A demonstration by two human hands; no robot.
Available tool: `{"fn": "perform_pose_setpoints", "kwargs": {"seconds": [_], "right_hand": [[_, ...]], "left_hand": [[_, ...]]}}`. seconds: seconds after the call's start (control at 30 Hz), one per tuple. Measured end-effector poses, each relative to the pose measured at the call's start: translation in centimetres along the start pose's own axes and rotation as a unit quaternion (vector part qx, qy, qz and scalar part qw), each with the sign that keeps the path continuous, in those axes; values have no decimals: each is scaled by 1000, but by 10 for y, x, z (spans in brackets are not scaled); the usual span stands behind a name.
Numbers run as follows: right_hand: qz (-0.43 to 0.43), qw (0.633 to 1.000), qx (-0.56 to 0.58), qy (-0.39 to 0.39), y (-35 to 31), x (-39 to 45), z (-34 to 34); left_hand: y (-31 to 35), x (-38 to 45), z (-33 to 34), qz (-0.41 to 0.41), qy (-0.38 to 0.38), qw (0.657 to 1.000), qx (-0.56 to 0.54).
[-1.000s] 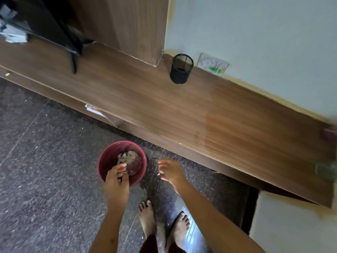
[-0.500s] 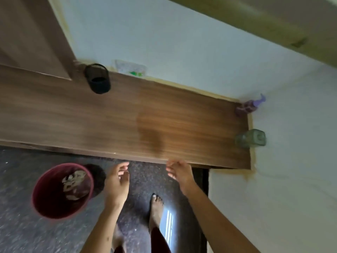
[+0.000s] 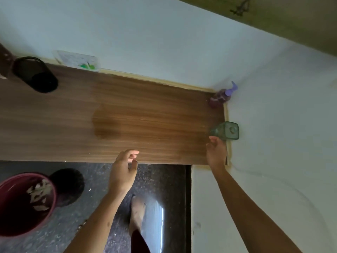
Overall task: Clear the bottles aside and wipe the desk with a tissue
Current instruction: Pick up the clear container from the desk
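**Hands up at the desk, bottles in the corner**

Only one view, from the head camera looking down. The wooden desk (image 3: pixel 145 114) has a darker, damp-looking patch in the middle, just beyond the left hand (image 3: pixel 122 171). That hand hovers over the front edge with fingers loosely curled, empty.

The right hand (image 3: pixel 216 152) is out at the far right end of the desk, fingers spread loose, holding nothing, fingertips right at the base of the green bottle (image 3: pixel 225 131). Can't really tell if they touch. That bottle is see-through green, squarish, with a round cap, sitting against the side wall. Further past the right hand, tucked in the corner, is the purple bottle (image 3: pixel 219 97), with a lilac pump top.

Way off to the left of the left hand there's a black mesh pen cup (image 3: pixel 35 74) on the desk. Below-left, on the floor, a maroon bucket (image 3: pixel 52 199) with crumpled tissue scraps (image 3: pixel 37 194) inside.
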State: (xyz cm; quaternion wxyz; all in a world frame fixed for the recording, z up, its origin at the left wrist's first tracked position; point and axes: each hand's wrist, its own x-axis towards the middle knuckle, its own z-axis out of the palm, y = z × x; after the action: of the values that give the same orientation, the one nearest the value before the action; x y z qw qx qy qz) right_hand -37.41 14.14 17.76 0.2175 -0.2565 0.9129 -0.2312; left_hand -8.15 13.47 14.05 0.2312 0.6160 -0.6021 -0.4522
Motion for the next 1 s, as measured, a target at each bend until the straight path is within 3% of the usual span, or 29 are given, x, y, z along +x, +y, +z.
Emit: {"fn": "perform_pose_setpoints", "kwargs": {"seconds": [0.23, 0.4, 0.5, 0.6, 0.87, 1.0], "right_hand": [[-132, 990, 38, -3, -33, 69, -5], [-70, 995, 38, 55, -58, 152, -3], [3, 999, 20, 44, -59, 196, 1], [17, 999, 43, 18, -59, 224, 6], [13, 998, 64, 17, -60, 239, 9], [42, 998, -50, -12, -66, 221, -6]], "left_hand": [[35, 30, 29, 29, -25, 999, 18], [59, 65, 39, 45, -28, 998, 37], [62, 83, 45, 41, -28, 998, 37], [60, 92, 48, 48, -23, 998, 32], [43, 93, 38, 26, -20, 999, 13], [42, 93, 40, 12, -29, 999, -8]]}}
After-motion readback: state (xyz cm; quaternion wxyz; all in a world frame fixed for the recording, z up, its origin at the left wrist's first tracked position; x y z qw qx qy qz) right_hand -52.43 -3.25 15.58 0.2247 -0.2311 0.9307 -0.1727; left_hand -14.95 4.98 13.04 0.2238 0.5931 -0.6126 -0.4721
